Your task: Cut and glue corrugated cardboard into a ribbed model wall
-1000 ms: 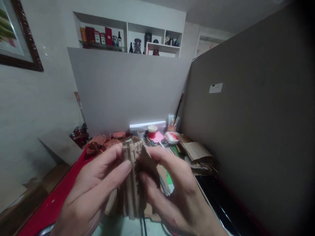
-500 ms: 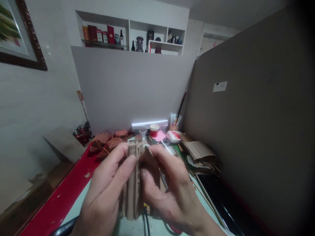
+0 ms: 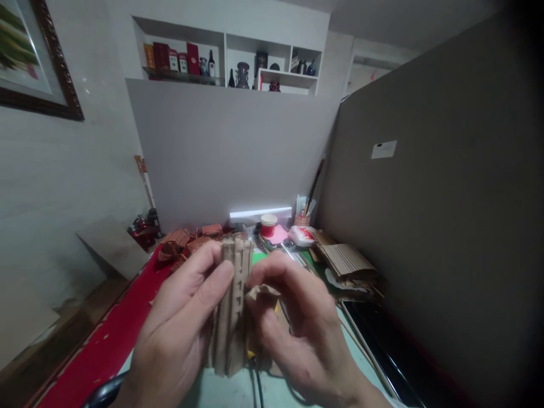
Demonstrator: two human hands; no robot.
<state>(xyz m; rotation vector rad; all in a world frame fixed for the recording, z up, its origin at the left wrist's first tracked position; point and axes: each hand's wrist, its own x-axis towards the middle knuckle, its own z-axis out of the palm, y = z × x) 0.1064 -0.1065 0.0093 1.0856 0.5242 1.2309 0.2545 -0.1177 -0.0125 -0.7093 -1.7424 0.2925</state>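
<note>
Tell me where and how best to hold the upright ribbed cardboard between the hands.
Take the cardboard by its long left side, coming from the left, thumb on the near face, much as the left hand does. It stands upright, taller than wide, so that long side should give a steady hold. Farther right it looks ragged, and the right hand pinches a torn piece there.

Left hand [image 3: 170,328] bare, right hand [image 3: 306,328] bare. Thumbs broad, rounded tips. Right wrist [image 3: 352,377] uncovered as well. Whitish sliver [image 3: 396,403] at bottom edge by right forearm, possibly sleeve cuff, too small to tell. Left forearm out of frame.
</note>
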